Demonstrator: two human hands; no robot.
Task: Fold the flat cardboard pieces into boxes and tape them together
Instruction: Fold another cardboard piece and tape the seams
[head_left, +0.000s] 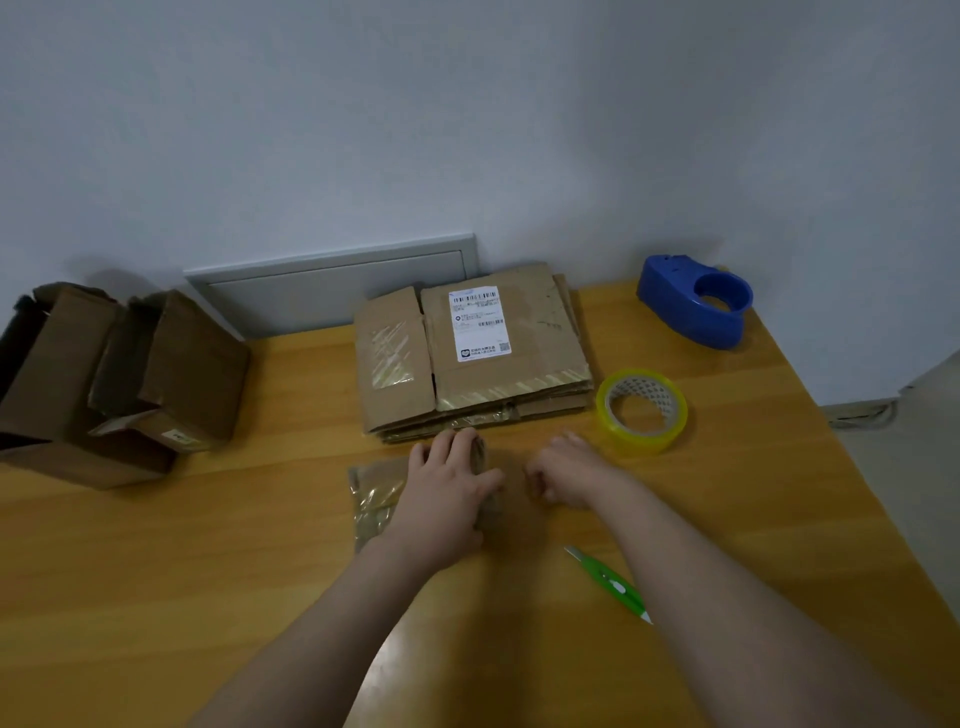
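We see the flat cardboard piece (375, 501) lying crosswise beneath both hands, which sit slightly apart: left hand (448, 486) resting on it, right hand (567, 478) curled, grip unclear.

One head-worn view — looking forward and down, close over the table (208, 545) toward the wall (467, 104).

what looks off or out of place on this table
The blue tape dispenser appears empty, while the yellow tape roll lies loose on the table nearby. The folded boxes at the left lean crookedly, flaps open. The flat cardboard stack carries old tape and a shipping label.
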